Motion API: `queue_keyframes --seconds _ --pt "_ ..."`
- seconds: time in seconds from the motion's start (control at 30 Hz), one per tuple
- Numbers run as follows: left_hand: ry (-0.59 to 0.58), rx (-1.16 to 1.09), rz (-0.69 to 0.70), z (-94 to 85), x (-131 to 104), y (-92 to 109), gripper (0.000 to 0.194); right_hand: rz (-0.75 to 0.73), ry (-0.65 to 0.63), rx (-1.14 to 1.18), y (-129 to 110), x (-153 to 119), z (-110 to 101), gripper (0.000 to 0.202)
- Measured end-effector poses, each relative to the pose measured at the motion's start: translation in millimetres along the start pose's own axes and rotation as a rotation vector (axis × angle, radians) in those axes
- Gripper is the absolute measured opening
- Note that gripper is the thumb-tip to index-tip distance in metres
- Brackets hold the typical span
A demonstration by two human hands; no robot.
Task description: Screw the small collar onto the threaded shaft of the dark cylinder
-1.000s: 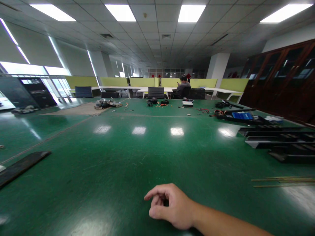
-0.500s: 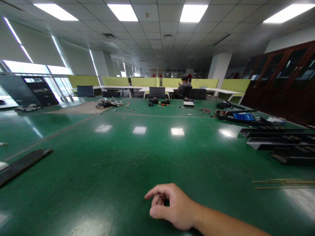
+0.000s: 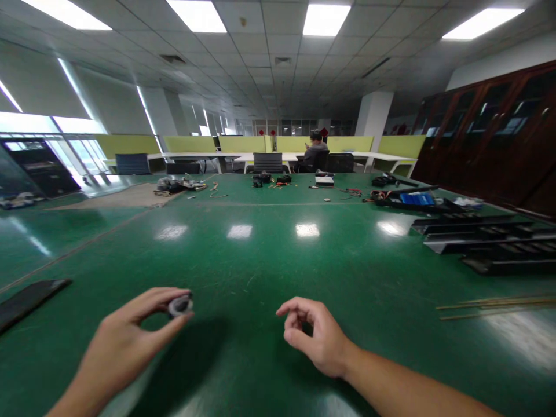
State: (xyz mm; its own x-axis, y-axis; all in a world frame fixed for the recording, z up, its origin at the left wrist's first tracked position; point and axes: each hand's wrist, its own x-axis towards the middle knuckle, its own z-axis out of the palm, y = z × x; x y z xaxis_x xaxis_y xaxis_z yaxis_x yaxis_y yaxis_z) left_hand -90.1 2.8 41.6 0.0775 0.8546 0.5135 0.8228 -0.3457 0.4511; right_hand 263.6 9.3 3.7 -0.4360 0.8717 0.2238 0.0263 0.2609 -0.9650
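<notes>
Head view, watched from afar. My left hand [image 3: 125,336] is raised over the green surface [image 3: 243,260], its shadow falling alongside; the grip is narrow, thumb and fingertips pinching a small round piece [image 3: 180,305], pale-rimmed and dark in the middle (too blurred for me to name). My right hand [image 3: 321,339] sits a little apart from that piece, fingers curled, thumb and forefinger moderately spread around air; I cannot tell whether it touches the surface.

Room to move: green surface between my hands, then straight ahead past the lamp reflections. Edges: a dark flat bar [image 3: 32,301] at far left; thin brass-coloured rods [image 3: 495,305] out right, with black channel pieces [image 3: 486,246] just beyond them.

Farther along the surface: a brown sheet [image 3: 113,197] on the left, a blue item [image 3: 417,198] on the right. Behind, yellow-green partitions [image 3: 247,143], a seated person [image 3: 316,153], dark-red cabinets [image 3: 499,127], bright ceiling panels [image 3: 326,19].
</notes>
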Motion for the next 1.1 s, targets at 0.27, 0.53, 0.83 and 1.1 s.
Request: queue_keyframes --seconds 0.27,0.53,0.83,1.1 --pt "-0.406 -0.32 0.359 81.0 -9.7 111.7 0.05 -0.27 0.173 -0.274 -20.4 -15.1 -15.5 0.027" --pt "-0.327 -0.379 0.274 91.3 -23.3 83.9 0.029 -0.284 -0.042 -0.581 -27.7 -15.4 -17.4 0.049" --pt "-0.314 -0.361 0.461 98.2 -26.8 73.3 0.039 -0.233 -0.132 -0.704 -22.7 -16.7 -12.5 0.034" --pt "-0.279 -0.369 0.498 99.0 -28.8 75.1 0.044 -0.207 -0.135 -0.709 -15.8 -14.5 -10.4 0.031"
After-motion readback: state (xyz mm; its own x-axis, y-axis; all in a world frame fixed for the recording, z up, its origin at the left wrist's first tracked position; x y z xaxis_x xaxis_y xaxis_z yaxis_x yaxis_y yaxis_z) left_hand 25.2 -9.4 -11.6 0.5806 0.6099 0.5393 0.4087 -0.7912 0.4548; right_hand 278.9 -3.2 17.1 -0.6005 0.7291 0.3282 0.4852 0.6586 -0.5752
